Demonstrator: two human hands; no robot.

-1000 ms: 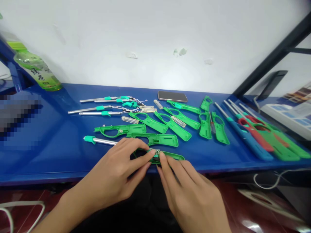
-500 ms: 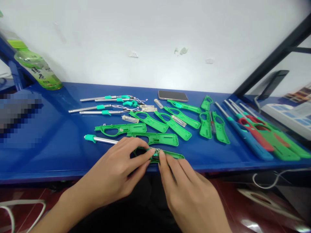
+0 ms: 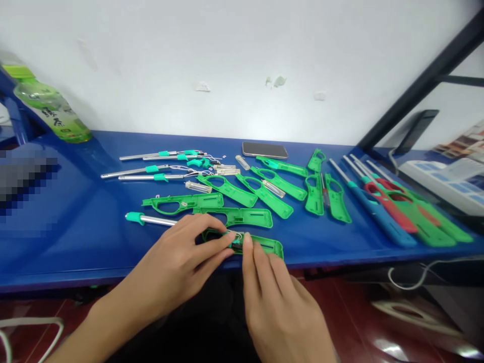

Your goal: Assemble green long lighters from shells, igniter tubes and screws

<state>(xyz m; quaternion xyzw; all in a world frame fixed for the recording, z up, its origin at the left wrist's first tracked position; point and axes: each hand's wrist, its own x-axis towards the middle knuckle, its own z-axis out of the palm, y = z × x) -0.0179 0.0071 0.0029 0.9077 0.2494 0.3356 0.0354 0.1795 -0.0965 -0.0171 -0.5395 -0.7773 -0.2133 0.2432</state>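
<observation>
L hand [image 3: 185,254] & R hand [image 3: 282,305] pinching grn casing [image 3: 273,246] w/ wht wires [image 3: 238,235], on blu tbl [image 3: 86,237].

Green shell [image 3: 274,243] partly hidden by left hand [image 3: 185,252], bottle lettering [image 3: 55,117] blurred, left forearm [image 3: 100,322] cropped

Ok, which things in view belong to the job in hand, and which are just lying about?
Likely the job:
nearest green shell half
other green shell halves
silver tubes with teal sleeves
clear capsules
assembled lighters

Apparently just lying about:
phone
drink bottle
</observation>
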